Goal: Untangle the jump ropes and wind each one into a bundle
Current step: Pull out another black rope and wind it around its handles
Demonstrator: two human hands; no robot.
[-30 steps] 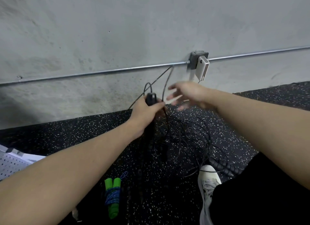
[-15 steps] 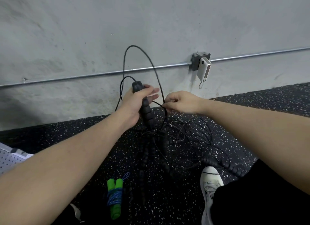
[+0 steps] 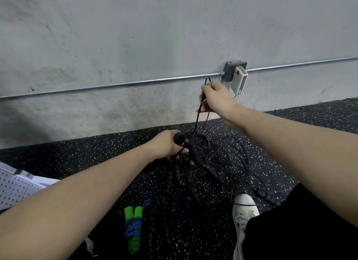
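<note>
Nearest, at 6 o'clock on the speckled black rubber floor (image 3: 77, 159), lies a wound bundle: a green-handled jump rope (image 3: 133, 228) bound with its own blue cord. A white sneaker (image 3: 244, 209) stands at 5 o'clock, a white perforated panel (image 3: 13, 188) at 9 o'clock. At centre, the left hand (image 3: 166, 145) curls its grip round a black ribbed handle (image 3: 191, 153), the rounded end protruding above the thumb. Beneath and to the right of it, at 4 o'clock, spreads the tangle of thin black jump ropes (image 3: 226, 162), with further ribbed handles fanned out on the floor. Farther, at 1 o'clock, the right hand (image 3: 217, 99) is raised and pinches a thin black cord (image 3: 199, 116); a small loop shows above the fingers, and two strands run down toward the left hand. Behind, a grey concrete wall (image 3: 155, 36) carries a metal conduit (image 3: 126, 84), a junction box (image 3: 231, 69) and a white plugged-in device (image 3: 239, 80).
</note>
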